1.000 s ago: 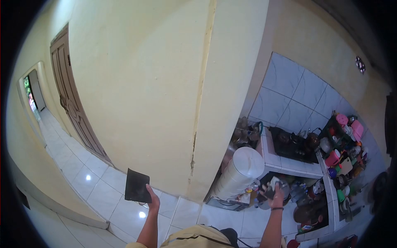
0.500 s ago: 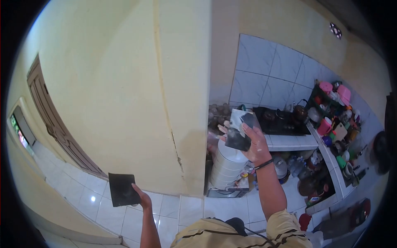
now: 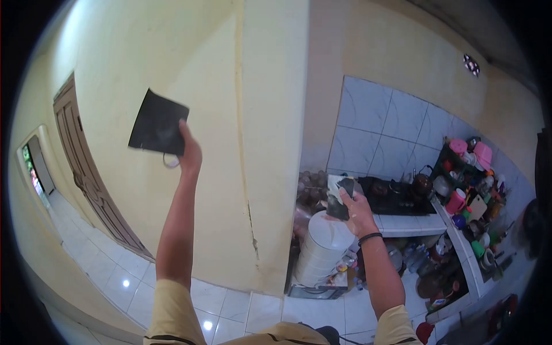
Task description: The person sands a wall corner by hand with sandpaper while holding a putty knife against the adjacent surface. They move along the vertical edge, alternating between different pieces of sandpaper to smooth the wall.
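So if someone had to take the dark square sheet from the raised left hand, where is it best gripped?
Probably the free upper-left edge of the dark sheet, approached from the side away from the left hand. The hand pinches its lower-right corner, and the thin, flat sheet suits a thumb-and-finger pinch across its faces.

A wall corner (image 3: 270,144) stands in the middle, with a door (image 3: 86,172) far to its left along the wall and a tiled wall (image 3: 391,132) to its right. Below the tiles a counter (image 3: 402,210) bears a stove (image 3: 394,195), with a kettle (image 3: 422,184) at the stove's right end. A rack of cups and bowls (image 3: 471,184) stands right of the counter. A big barrel (image 3: 325,247) stands on the floor before the counter's left end, beside the corner. The left hand (image 3: 191,155) is raised before the wall, left of the corner, with a flat square sheet (image 3: 158,122) at its upper left. The right hand (image 3: 355,211) is above the barrel, a second sheet (image 3: 339,198) in it, before the stove's left end.
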`<state>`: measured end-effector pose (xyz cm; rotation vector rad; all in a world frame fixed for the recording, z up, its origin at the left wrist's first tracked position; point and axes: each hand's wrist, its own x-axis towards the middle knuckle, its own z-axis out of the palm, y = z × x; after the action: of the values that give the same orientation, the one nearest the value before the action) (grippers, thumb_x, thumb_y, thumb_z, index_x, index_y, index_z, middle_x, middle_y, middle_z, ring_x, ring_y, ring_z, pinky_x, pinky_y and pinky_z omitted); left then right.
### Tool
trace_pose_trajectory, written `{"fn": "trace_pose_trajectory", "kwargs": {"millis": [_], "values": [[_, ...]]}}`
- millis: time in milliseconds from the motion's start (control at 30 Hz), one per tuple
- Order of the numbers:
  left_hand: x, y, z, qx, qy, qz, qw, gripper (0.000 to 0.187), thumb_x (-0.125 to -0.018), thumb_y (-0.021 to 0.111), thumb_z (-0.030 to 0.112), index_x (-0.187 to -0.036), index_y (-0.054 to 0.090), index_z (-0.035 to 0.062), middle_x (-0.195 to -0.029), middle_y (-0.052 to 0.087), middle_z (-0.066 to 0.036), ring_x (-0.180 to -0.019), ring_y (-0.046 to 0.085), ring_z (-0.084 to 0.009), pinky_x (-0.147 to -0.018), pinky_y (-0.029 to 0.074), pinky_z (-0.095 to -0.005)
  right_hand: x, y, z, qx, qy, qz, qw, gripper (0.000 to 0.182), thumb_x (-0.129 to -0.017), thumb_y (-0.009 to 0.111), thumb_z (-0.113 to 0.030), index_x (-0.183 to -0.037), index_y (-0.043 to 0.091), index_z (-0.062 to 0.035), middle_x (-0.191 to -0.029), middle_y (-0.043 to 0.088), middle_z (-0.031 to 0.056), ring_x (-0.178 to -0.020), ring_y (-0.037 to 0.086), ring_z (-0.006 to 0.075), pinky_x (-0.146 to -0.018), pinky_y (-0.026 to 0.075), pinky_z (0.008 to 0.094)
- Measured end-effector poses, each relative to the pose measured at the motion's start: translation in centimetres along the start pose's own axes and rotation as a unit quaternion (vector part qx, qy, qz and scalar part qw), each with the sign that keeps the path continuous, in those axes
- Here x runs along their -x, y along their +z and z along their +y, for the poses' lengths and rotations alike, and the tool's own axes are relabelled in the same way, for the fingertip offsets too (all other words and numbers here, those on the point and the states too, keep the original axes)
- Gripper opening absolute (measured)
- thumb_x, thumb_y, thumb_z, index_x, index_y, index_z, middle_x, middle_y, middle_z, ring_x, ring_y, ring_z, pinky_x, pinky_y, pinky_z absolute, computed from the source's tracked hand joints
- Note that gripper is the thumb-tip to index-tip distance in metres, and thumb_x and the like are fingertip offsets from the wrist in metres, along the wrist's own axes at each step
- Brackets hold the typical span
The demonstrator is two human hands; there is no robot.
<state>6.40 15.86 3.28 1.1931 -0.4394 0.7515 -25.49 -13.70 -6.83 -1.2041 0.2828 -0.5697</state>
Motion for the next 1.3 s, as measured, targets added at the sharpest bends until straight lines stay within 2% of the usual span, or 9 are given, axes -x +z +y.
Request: {"fn": "trace_pose_trajectory", "kwargs": {"millis": [67,200,300,433,500,567,633,800,1300], "values": [[-2.1,2.3,1.2,0.002,0.021,0.025,0.999,0.065,-0.11,0.047,0.044,-0.145,0.046,-0.0103,-0.15,0.051,-0.022,-0.138,0.048,-0.0302,-0.116,0.035,-0.0394,-0.9,-1.1,0.8,-0.053,0.063,0.045,0.996,0.037,-0.106,0.058,-0.034,-0.136,0.055,-0.0128,-0.117,0.066,0.0147,-0.106,0.069,0.0402,-0.079,0.057,0.0684],[-5.6,6.1,1.2,0.018,0.061,0.098,0.993,0.059,-0.109,0.049,0.043,-0.134,0.055,-0.01,-0.139,0.058,-0.025,-0.129,0.055,-0.0353,-0.109,0.04,-0.0433,-1.5,-2.4,0.6,-0.013,0.126,0.078,0.989,0.046,-0.11,0.04,-0.045,-0.132,0.055,-0.0082,-0.11,0.066,0.0127,-0.097,0.069,0.0326,-0.079,0.062,0.0616],[-6.7,7.6,0.9,-0.069,0.081,0.121,0.987,0.056,-0.108,0.046,0.044,-0.124,0.062,-0.0079,-0.13,0.064,-0.025,-0.122,0.059,-0.0394,-0.104,0.043,-0.0462,-3.1,-2.3,-0.6,-0.066,0.119,0.014,0.991,0.04,-0.11,0.044,-0.041,-0.13,0.056,-0.0082,-0.11,0.066,0.0122,-0.097,0.069,0.0322,-0.079,0.061,0.0608],[-7.1,10.1,0.9,-0.129,0.079,0.102,0.983,0.06,-0.108,0.04,0.047,-0.128,0.061,-0.005,-0.132,0.064,-0.026,-0.125,0.056,-0.0414,-0.107,0.038,-0.0505,-4.2,3.1,-4.9,0.155,-0.113,0.114,0.975,0.037,-0.109,0.048,-0.033,-0.133,0.061,-0.0086,-0.12,0.066,0.0163,-0.104,0.068,0.0323,-0.088,0.056,0.0574],[-7.9,12.1,-1.0,-0.126,0.088,0.117,0.981,0.066,-0.108,0.036,0.053,-0.13,0.061,-0.0042,-0.131,0.065,-0.025,-0.13,0.052,-0.0415,-0.112,0.031,-0.0524,-5.8,5.2,-7.0,0.397,-0.293,0.152,0.856,0.034,-0.108,0.052,-0.026,-0.136,0.063,-0.0099,-0.129,0.064,0.0189,-0.112,0.067,0.0345,-0.096,0.053,0.0557],[-8.3,13.2,-1.9,-0.2,0.095,0.141,0.965,0.066,-0.108,0.036,0.053,-0.133,0.059,-0.0039,-0.135,0.062,-0.025,-0.13,0.053,-0.0423,-0.112,0.032,-0.0519,-6.9,8.7,-9.4,0.43,-0.564,0.158,0.687,0.038,-0.102,0.059,-0.016,-0.14,0.064,-0.0136,-0.14,0.059,0.0182,-0.131,0.056,0.0348,-0.111,0.041,0.0545],[-8.1,14.5,-2.1,-0.269,0.099,0.216,0.933,0.067,-0.108,0.036,0.053,-0.134,0.058,-0.0045,-0.138,0.06,-0.025,-0.131,0.052,-0.0428,-0.112,0.035,-0.0506,-7.7,11.5,-12.7,0.565,-0.645,0.183,0.481,0.048,-0.093,0.065,-0.008,-0.141,0.063,-0.0169,-0.145,0.058,0.0122,-0.144,0.044,0.0327,-0.12,0.03,0.0555],[-8.4,14.1,-2.5,-0.163,0.128,0.144,0.968,0.064,-0.11,0.038,0.048,-0.136,0.056,-0.0067,-0.143,0.057,-0.024,-0.134,0.05,-0.0413,-0.113,0.035,-0.0467,-12.1,18.1,-18.4,0.618,-0.72,0.17,0.267,0.047,-0.093,0.062,-0.01,-0.138,0.065,-0.0212,-0.146,0.059,0.0023,-0.147,0.042,0.0258,-0.124,0.025,0.0539],[-6.9,13.4,0.2,-0.146,0.092,0.08,0.982,0.065,-0.11,0.036,0.049,-0.141,0.053,-0.0045,-0.149,0.052,-0.023,-0.138,0.046,-0.0401,-0.117,0.03,-0.0483,-16.1,21.8,-14.7,0.647,-0.701,0.103,0.283,0.042,-0.097,0.056,-0.012,-0.139,0.062,-0.0064,-0.15,0.056,0.0066,-0.149,0.039,0.0262,-0.127,0.025,0.0506]]}}
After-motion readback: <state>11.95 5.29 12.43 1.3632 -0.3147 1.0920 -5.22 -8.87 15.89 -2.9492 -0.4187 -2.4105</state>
